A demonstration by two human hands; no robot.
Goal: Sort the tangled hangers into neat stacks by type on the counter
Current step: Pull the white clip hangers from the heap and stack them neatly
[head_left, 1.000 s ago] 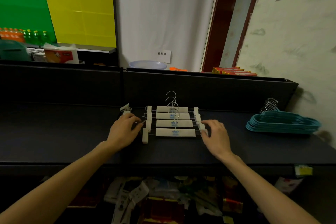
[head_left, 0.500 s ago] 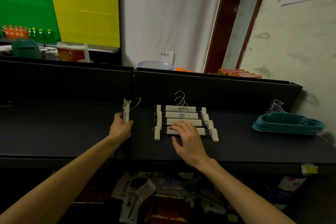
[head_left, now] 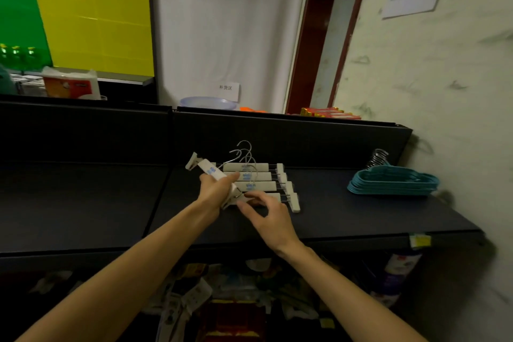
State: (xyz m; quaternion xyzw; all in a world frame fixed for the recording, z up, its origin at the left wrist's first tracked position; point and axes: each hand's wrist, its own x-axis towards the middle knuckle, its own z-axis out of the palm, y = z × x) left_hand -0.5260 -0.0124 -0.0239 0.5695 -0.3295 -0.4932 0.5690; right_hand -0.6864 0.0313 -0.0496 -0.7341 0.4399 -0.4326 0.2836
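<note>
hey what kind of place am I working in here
Probably a small shop's stockroom or restocking corner. A dark shelf counter holds a row of white clip hangers and a stack of teal hangers, packaged goods sit on shelving behind, and more packaged stock is piled underneath.

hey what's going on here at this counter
A person is sorting hangers on a dark counter. The left hand grips one white clip hanger, held tilted over a row of white clip hangers. The right hand reaches open toward its lower clip. A neat stack of teal hangers lies to the right.
</note>
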